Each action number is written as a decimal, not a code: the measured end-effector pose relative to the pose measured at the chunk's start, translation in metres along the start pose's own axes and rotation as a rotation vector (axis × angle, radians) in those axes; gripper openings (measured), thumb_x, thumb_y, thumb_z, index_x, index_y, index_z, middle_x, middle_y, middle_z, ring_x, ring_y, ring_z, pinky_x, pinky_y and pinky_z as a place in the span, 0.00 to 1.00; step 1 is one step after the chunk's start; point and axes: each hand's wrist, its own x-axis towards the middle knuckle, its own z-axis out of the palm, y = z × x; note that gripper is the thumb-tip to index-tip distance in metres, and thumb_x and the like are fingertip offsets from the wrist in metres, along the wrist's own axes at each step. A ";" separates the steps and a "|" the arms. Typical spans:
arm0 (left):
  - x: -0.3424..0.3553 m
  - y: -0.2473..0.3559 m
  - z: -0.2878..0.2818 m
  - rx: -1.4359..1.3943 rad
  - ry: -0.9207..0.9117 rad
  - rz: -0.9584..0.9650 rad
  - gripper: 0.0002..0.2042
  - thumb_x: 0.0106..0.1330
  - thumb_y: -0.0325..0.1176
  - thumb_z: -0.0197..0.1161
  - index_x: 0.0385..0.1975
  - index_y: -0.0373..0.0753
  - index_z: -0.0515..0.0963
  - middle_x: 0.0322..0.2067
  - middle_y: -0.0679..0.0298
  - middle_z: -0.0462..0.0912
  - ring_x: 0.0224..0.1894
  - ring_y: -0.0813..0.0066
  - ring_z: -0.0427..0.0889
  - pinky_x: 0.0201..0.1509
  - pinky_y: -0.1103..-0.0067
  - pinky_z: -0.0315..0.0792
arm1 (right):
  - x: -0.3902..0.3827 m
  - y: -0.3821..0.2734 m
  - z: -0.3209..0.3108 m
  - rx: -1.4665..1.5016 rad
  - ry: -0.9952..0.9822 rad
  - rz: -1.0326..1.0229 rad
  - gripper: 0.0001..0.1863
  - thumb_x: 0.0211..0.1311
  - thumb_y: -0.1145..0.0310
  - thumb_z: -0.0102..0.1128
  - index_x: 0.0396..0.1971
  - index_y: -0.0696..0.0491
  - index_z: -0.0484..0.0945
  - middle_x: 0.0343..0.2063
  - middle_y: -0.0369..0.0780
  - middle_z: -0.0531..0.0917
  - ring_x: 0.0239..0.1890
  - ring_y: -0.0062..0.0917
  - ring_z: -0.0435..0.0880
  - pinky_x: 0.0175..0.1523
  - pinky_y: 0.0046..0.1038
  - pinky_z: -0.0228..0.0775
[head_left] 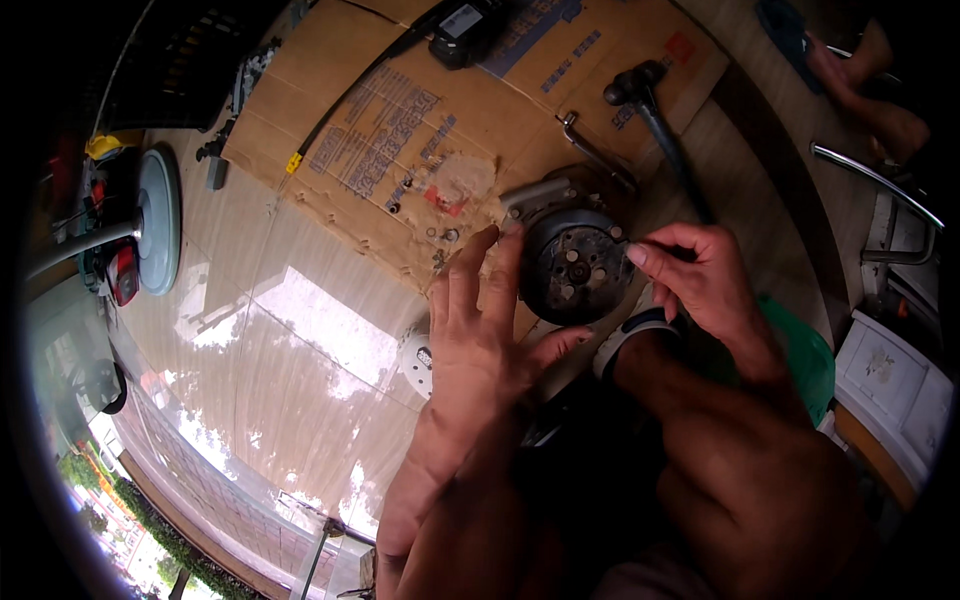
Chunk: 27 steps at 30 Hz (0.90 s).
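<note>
A dark round pulley (575, 270) with several bolt heads on its face sits on a greasy metal housing (548, 192), at the cardboard's near edge. My left hand (478, 335) is at its left side, fingers stretched forward and thumb spread to the right. The index fingertip is by the pulley's upper left rim; whether it touches I cannot tell. At the right rim my right hand (690, 265) pinches thumb and forefinger together. Whatever small thing may be between those fingertips is too small to name. A few bolts (450, 236) lie on the cardboard left of the pulley.
Flattened cardboard (370, 130) covers the floor ahead. On it lie a hammer (655, 125), a socket wrench (597, 152) and a black device (465, 30) with a cable. A round-based stand (158, 220) is at left; a green bag (808, 350) is at right. Another person's hand (830, 75) shows far right.
</note>
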 end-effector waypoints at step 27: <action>0.002 -0.006 0.015 -0.043 -0.055 0.126 0.55 0.40 0.53 0.83 0.71 0.35 0.65 0.63 0.50 0.70 0.62 0.48 0.72 0.65 0.59 0.68 | -0.001 0.007 0.005 -0.033 0.054 -0.027 0.11 0.70 0.67 0.68 0.37 0.61 0.83 0.20 0.33 0.80 0.17 0.10 0.74 0.17 0.17 0.63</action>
